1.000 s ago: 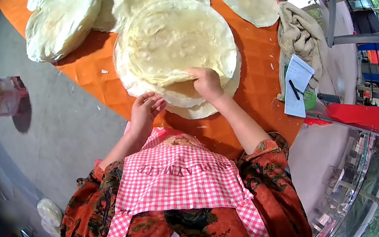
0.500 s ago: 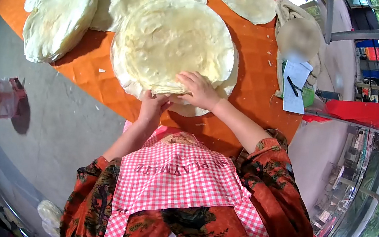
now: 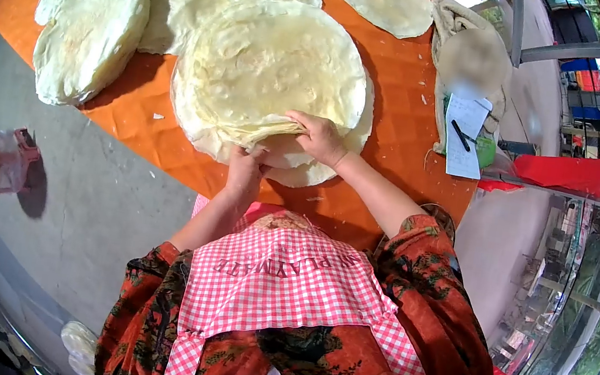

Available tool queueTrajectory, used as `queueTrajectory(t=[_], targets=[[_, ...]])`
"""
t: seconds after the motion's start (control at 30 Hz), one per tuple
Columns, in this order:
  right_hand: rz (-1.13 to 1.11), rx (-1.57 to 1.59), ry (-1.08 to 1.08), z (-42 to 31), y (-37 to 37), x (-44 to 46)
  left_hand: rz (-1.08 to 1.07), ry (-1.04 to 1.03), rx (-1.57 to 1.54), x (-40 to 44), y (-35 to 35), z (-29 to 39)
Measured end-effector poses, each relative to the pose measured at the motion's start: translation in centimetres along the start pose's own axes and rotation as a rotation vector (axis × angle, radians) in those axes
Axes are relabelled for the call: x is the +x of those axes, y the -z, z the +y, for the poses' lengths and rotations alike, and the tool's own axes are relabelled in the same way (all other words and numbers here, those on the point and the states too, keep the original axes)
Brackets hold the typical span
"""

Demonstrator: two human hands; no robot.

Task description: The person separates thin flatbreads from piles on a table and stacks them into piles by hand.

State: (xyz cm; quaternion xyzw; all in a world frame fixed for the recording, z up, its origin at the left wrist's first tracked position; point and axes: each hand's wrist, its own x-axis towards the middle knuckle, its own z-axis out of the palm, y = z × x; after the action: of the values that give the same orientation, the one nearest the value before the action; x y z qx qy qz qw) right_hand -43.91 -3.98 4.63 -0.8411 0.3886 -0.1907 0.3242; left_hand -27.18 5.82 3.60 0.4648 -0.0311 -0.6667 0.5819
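On orange cloth [image 3: 399, 125], right fingers [image 3: 310, 126] pinch round flatbreads [image 3: 271, 68], raised edge wearer-facing; grip of left fingers [image 3: 245, 155] unclear.

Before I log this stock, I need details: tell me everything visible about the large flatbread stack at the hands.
The flatbread stack is roundish, pale cream and many-layered, its thin sheets uneven-edged and wrinkled on top. It lies on the orange table surface, lower sheets jutting out. The right hand holds upper layers raised at the near edge; the left hand's fingertips are there too, exact grip unclear.
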Motion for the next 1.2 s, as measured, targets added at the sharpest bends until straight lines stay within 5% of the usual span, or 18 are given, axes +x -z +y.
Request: queueTrajectory(t=[0.13, 0.27, 0.4, 0.5, 0.57, 0.67, 0.97, 1.2], targets=[[0.054, -0.257, 0.209, -0.6, -1.3, -0.5, -0.047, 0.037, 0.0, 1.2, 1.1, -0.9], [0.226, -0.586, 0.199, -2.5, -2.7, -1.4, -0.086, 0.054, 0.049, 2.3, 2.6, -2.2], [0.262, -0.433, 0.189, -1.2, -2.9, -0.6, 0.014, 0.061, 0.042, 1.6, 1.7, -1.9], [0.053, -0.174, -0.296, -4.1, 4.9, 5.3, -0.034, 0.122, 0.104, 2.6, 3.0, -2.3], [0.178, -0.385, 0.071, -5.7, 11.8, 9.6, -0.054, 0.132, 0.097, 2.7, 3.1, -2.6], [0.329, -0.417, 0.283, -11.5, 15.5, 9.3, -0.014, 0.127, 0.065, 1.4, 1.3, -0.8], [-0.053, -0.375, 0.131, -4.6, -1.2, -2.6, -0.118, 0.13, -0.001, -0.8, 0.5, 1.2], [0.188, -0.341, 0.109, -2.7, -2.7, -2.1, -0.107, 0.154, -0.022, -0.4, 0.5, 1.0]])
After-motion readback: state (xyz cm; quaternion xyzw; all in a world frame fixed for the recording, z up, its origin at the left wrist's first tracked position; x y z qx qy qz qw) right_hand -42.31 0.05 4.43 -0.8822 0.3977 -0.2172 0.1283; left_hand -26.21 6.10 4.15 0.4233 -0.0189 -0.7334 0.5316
